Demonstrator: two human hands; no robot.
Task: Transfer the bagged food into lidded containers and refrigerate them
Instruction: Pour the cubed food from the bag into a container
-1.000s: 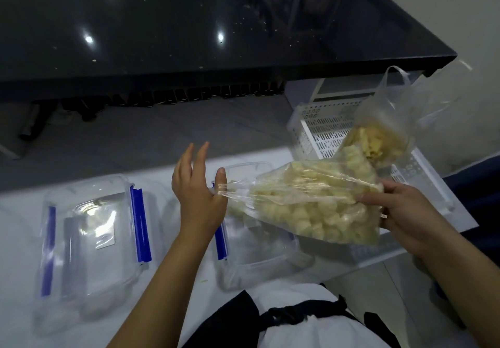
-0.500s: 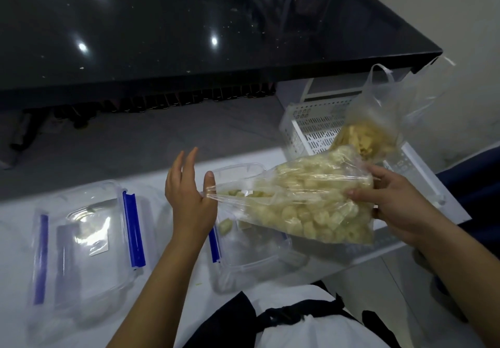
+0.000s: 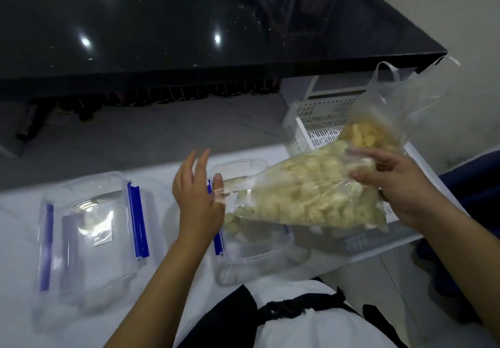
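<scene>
Bag of pale food cubes (image 3: 311,193) now tipped steeper; cubes spilling into clear container (image 3: 251,255). Our left hand (image 3: 198,201) pinches its mouth, right hand (image 3: 389,182) grips its base. Transfer underway.

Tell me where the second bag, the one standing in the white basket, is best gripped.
Grip the second bag by its loop handles, coming from above. It stands upright in the white basket with the food settled low and the handles free on top.
</scene>
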